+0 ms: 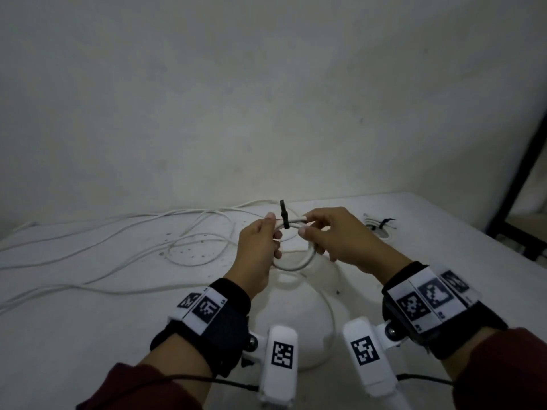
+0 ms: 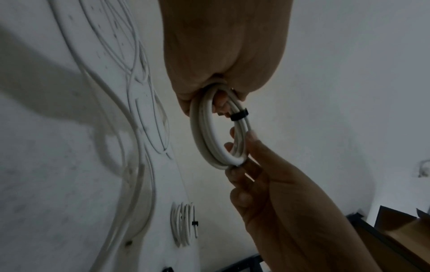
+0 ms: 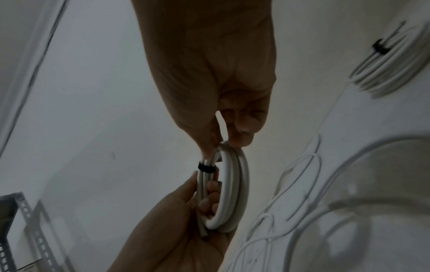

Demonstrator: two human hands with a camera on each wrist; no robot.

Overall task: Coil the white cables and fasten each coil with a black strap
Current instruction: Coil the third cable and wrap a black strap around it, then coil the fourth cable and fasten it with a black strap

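Observation:
Both hands hold a small white cable coil (image 1: pixel 296 264) upright above the table. A black strap (image 1: pixel 285 221) wraps the coil's top, and its loose tail sticks straight up. My left hand (image 1: pixel 264 238) grips the coil just left of the strap. My right hand (image 1: pixel 321 232) pinches it just right of the strap. The left wrist view shows the coil (image 2: pixel 204 132), the strap (image 2: pixel 239 115) and the right hand (image 2: pixel 267 184). The right wrist view shows the coil (image 3: pixel 235 193), the strap (image 3: pixel 206 168) and the left hand (image 3: pixel 177 220), with a cut cable end lying in its palm.
Loose white cables (image 1: pixel 118 241) sprawl over the left half of the white table (image 1: pixel 444 261). A strapped coil (image 1: pixel 379 226) lies at the back right. A white dome-shaped object (image 1: pixel 293 318) sits under my wrists. A dark metal frame (image 1: pixel 515 202) stands beyond the right edge.

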